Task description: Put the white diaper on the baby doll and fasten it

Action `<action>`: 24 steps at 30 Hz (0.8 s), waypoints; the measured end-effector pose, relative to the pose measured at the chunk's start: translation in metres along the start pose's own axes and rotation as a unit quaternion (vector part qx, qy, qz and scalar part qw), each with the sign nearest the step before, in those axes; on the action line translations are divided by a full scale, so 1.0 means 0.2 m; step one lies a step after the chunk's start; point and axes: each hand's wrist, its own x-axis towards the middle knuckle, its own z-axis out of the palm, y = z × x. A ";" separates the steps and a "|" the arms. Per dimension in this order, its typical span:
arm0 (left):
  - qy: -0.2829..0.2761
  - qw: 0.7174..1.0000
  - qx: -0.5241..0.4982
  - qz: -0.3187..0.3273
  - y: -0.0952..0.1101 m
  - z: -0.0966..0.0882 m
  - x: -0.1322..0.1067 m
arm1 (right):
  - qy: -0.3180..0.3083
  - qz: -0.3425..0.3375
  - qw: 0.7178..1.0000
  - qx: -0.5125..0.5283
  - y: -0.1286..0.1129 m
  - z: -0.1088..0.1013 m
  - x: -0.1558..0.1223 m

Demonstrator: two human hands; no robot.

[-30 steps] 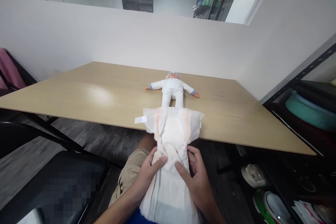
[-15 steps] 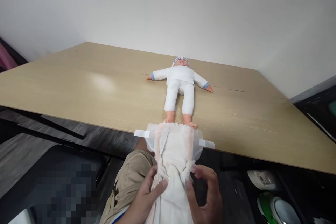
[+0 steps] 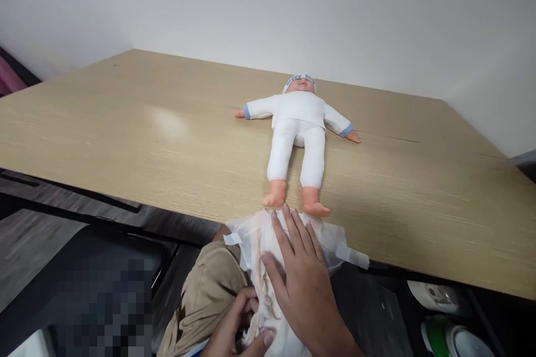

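A white diaper [image 3: 268, 245] lies unfolded from the table's front edge toward me, its side tapes spread to both sides. My right hand [image 3: 305, 284] rests flat on the diaper's inner face, fingers stretched toward the far end. Lower down, my left hand [image 3: 240, 323] pinches the diaper's gathered left edge between thumb and fingers. Just beyond the diaper, a baby doll [image 3: 299, 117] in a white outfit and printed headband lies on its back on the table, arms spread, feet pointing at me. The diaper's near end is partly hidden by my hands.
The wooden table [image 3: 176, 167] stretches wide against a white wall. At lower left stands a black chair [image 3: 121, 251], beside my leg in tan shorts [image 3: 209, 284]. Under the table at right are a white round item [image 3: 433, 295] and a green-and-white container [image 3: 456, 340].
My right hand has left the diaper's right edge and moved up flat onto its middle. My left hand has slid slightly lower along the left edge. The view has shifted a little.
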 end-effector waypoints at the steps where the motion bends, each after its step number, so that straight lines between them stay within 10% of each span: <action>1: -0.004 1.000 0.030 0.001 0.01 -0.01 0.00 | 0.001 -0.001 1.000 0.000 0.00 0.00 0.01; 10: -0.004 0.944 0.323 0.068 0.29 -0.20 0.11 | 0.016 0.003 1.000 -0.002 0.00 0.01 0.05; 19: 0.077 0.715 0.557 0.416 1.02 -0.43 0.42 | 0.003 0.003 1.000 -0.021 -0.01 -0.01 0.08; 24: -0.080 0.581 0.683 0.435 1.28 -0.30 0.89 | 0.007 -0.005 1.000 -0.020 0.00 0.00 0.07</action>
